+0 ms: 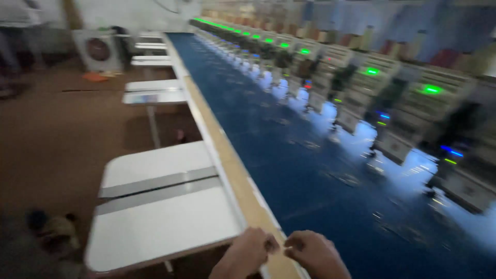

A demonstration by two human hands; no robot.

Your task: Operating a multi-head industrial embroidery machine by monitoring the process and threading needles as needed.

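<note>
Long machine surface [330,206], dark blue fabric [289,155] stretched flat over it.
Runs from bottom centre of the frame to upper left. Tan wooden rail [227,155] edges its left side; both hands rest on the rail at bottom centre. White side panels [160,227] jut off the rail to the left, over brown floor [51,144]. Image blurred.

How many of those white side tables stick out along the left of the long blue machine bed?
4 at least: a large one nearest the hands, one midway, and two smaller farther back. The blur may hide more.
</note>
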